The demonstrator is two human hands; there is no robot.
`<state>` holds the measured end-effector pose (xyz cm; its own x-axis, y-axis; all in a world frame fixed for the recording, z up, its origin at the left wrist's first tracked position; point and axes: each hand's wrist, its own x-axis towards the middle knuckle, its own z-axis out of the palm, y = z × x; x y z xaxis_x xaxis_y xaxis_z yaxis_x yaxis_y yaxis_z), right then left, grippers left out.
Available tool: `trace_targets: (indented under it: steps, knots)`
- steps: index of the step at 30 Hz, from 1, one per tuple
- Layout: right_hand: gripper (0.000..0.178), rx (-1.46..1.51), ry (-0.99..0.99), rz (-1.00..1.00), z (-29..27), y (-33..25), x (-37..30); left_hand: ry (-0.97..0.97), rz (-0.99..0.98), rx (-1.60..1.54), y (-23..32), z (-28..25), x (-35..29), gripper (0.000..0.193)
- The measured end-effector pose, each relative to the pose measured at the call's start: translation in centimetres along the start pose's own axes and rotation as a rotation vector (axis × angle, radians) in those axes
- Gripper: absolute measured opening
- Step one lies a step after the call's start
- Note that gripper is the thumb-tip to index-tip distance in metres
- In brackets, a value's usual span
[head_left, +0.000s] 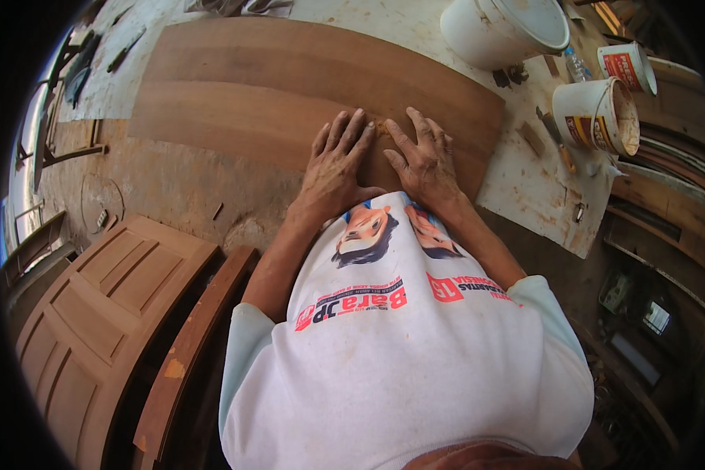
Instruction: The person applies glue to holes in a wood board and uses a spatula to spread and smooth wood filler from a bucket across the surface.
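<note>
A bench (525, 188) with a pale, stained top runs across the upper part of the frame. On it, from upper left to just right of centre, lies a wide brown wooden board (290, 82) with a smooth face and visible grain. At the lower left leans a panel door (121, 313) of reddish wood, and a narrow plank (192, 352) stands beside it, marked with lighter patches. The person's white printed shirt (415, 352) fills the lower middle.

At the upper right stands a large white bucket (493, 31); below and right of it, a smaller white bucket (587, 117) is smeared inside with a pale brown coating.

Both hands rest on the board near the centre of the frame. The left hand (333, 168) lies palm down, its fingers slightly apart and pointing up the frame, its thumb out to the side. The right hand (431, 164) is also palm down, fingers spread and a little bent, thumb apart.

A clear bottle (578, 65) sits between the buckets, and an orange-handled tool (564, 157) lies below it. Smallest is a yellowish-brown patch (383, 128) on the board, between the two hands.
</note>
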<state>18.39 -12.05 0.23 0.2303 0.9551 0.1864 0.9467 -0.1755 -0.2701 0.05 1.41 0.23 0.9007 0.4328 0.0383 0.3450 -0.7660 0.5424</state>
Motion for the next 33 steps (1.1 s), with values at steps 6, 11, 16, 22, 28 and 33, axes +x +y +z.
trace_targets:
  steps: [6, 11, 16, 22, 28, 33]
  knots:
    - [0.065, 0.053, -0.028, 0.01, 0.3, -0.3, -1.1, -0.051, -0.023, 0.032, 0.8, -0.5, 0.4, 0.121]
    - [0.066, 0.111, 0.024, -0.017, 1.6, 0.1, -1.3, -0.077, -0.051, 0.047, 1.4, -0.3, 0.5, 0.126]
    - [0.064, 0.172, 0.104, 0.017, 1.6, 0.1, -1.2, -0.074, 0.005, 0.086, 1.3, 0.1, 0.9, 0.126]
    - [0.043, 0.181, 0.28, 0.065, -0.3, 3.3, -2.1, -0.074, 0.016, 0.095, 0.7, 0.0, 0.5, 0.124]
    - [0.034, -0.313, 0.497, 0.593, -8.5, 22.3, -11.1, -0.073, 0.014, 0.074, 0.8, -0.1, 0.6, 0.122]
    - [0.047, -0.538, 0.136, 0.689, -9.2, 28.3, -13.8, -0.077, -0.012, 0.097, 0.8, -0.1, 0.5, 0.125]
